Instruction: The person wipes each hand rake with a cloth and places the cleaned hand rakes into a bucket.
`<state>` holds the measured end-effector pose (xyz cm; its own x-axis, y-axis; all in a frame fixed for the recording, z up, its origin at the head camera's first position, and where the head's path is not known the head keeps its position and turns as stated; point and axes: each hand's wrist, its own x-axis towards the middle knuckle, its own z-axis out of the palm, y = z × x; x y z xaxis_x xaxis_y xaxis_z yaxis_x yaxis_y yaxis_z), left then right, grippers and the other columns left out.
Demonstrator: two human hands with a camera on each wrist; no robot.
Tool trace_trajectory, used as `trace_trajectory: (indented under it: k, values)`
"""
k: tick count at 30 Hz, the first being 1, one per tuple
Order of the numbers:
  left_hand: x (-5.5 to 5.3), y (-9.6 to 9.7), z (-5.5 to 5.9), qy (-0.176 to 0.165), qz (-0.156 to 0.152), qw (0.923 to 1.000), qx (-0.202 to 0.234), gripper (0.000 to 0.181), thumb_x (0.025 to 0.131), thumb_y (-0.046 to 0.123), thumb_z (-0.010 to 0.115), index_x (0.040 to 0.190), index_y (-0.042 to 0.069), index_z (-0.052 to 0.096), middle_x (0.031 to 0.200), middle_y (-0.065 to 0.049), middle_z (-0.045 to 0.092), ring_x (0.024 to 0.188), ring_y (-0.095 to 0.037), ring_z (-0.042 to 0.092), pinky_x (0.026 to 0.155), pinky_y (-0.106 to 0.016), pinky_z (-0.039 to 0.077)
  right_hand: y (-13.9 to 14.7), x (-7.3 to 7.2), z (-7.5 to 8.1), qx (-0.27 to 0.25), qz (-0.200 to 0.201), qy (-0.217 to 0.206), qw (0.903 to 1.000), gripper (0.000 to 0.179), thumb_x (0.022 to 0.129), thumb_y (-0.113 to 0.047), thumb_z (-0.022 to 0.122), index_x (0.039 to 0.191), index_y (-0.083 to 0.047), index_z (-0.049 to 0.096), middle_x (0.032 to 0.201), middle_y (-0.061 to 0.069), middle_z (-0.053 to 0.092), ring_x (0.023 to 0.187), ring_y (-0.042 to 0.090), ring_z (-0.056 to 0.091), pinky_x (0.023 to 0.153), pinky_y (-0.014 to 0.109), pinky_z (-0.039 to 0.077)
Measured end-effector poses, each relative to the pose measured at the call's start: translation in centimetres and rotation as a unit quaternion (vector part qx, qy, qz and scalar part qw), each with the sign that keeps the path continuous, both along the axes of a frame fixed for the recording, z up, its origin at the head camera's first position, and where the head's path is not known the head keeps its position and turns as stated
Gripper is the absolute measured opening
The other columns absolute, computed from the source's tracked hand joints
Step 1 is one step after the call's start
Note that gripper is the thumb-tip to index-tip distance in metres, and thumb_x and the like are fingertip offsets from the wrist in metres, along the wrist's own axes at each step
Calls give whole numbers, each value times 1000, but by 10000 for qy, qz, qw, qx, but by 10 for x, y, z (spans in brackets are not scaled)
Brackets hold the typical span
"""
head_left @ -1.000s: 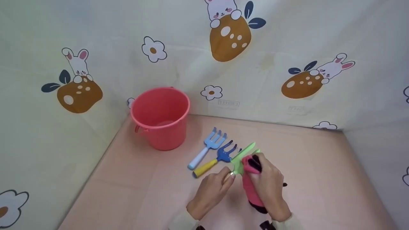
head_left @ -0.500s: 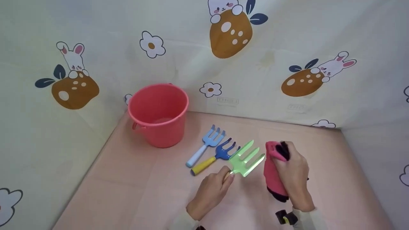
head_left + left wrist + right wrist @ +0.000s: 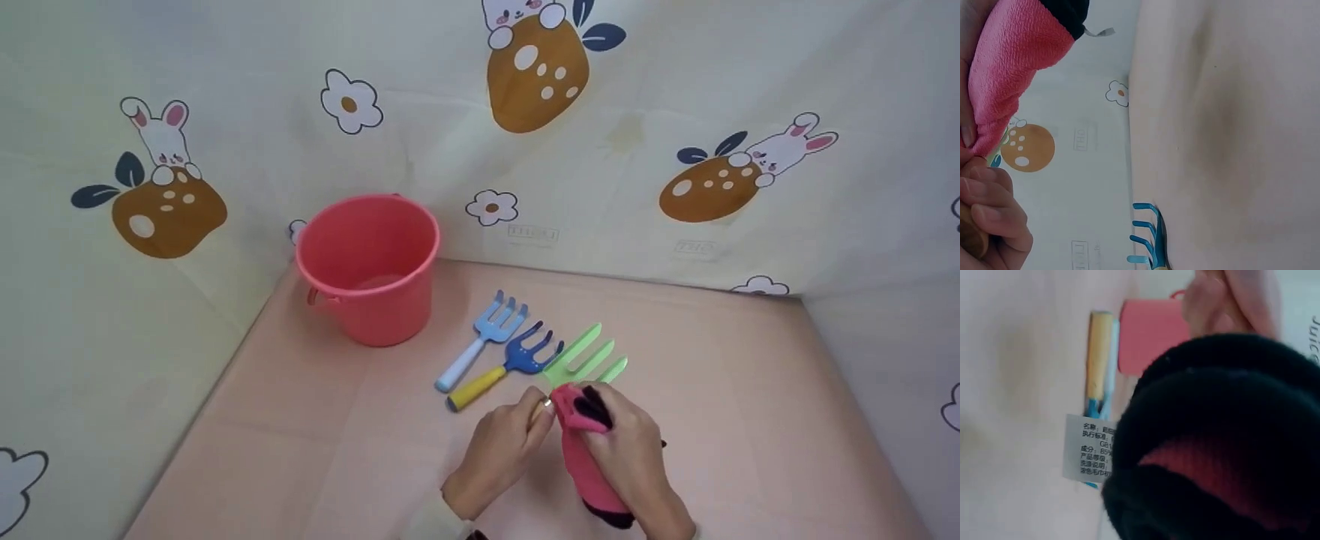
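Note:
My left hand (image 3: 499,442) grips the brown handle (image 3: 972,233) of a green hand fork (image 3: 583,361), tines pointing away to the upper right. A pink towel (image 3: 589,469) with black edging is bunched in my right hand (image 3: 630,450). Its front fold overlaps the base of the fork's head, right beside my left thumb. In the left wrist view, the towel (image 3: 1016,62) hangs near my curled left fingers. Black edging (image 3: 1185,405) fills much of the right wrist view, with a printed label (image 3: 1086,450) sticking out.
Left of the green fork lie a blue cultivator with a yellow handle (image 3: 480,388) and a light blue fork (image 3: 495,327), close together. A red bucket (image 3: 386,315) stands at the back left against the patterned cloth wall (image 3: 427,127). Pale pink covering (image 3: 300,450) spreads over the table.
My right hand swung the towel off the green fork to the right, then brought it back, lower, to the base of its head. The fork's head turned its face more upward.

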<state>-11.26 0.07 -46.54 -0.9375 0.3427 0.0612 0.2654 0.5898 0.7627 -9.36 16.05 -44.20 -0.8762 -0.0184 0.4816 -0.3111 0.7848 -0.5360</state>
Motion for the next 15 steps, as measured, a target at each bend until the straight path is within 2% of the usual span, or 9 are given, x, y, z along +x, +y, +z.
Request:
trace_trajectory:
  k: [3, 6, 15]
  values:
    - [2, 2, -2, 207, 22, 9998, 60, 32, 99, 44, 35, 92, 16, 48, 58, 10, 33, 48, -1, 35, 47, -15, 28, -1, -1, -4, 36, -99, 48, 9999, 28, 71, -3, 76, 96, -7, 64, 87, 5, 69, 77, 18, 67, 71, 37, 54]
    - [2, 3, -3, 239, 33, 9996, 161, 32, 99, 44, 36, 92, 16, 49, 57, 10, 33, 48, 0, 35, 47, -15, 28, 1, -2, -8, 71, -250, 24, 9997, 27, 71, -4, 77, 95, -9, 64, 85, 5, 69, 74, 17, 66, 69, 38, 54]
    - [3, 5, -5, 19, -26, 9991, 414, 29, 99, 42, 38, 92, 16, 49, 57, 10, 33, 47, 0, 34, 45, -16, 28, 5, -2, -9, 397, -398, 187, 9982, 26, 71, -7, 78, 92, -10, 62, 82, 5, 69, 71, 19, 67, 65, 39, 54]
